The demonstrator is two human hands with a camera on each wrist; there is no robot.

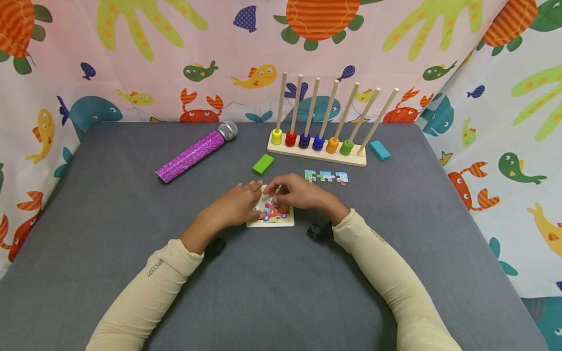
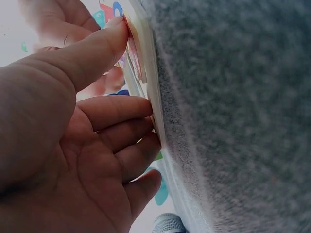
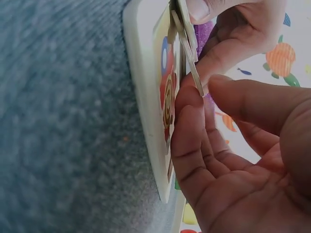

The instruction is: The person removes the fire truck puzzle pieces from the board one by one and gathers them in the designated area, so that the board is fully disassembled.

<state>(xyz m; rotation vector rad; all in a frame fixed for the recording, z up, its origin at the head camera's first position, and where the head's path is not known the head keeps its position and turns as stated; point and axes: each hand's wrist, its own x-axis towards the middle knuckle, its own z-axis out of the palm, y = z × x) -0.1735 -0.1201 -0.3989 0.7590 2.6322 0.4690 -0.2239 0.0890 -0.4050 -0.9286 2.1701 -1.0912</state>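
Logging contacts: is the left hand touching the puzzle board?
Touching: the left wrist view shows the left hand's fingertips against the puzzle board's edge.

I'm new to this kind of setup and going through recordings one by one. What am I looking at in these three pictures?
There is no machine here: a person works with two bare hands. The wide picture comes from a camera worn on the head, looking forward and down. The two close-ups come from cameras on the wrists, so the gray table looks tipped sideways. On it lie a small puzzle board, three loose pieces in a row, a peg stand with colored rings, a green block, a blue block and a glittery microphone. The left hand rests on the puzzle board. The right hand pinches a thin, tilted puzzle piece at the board.
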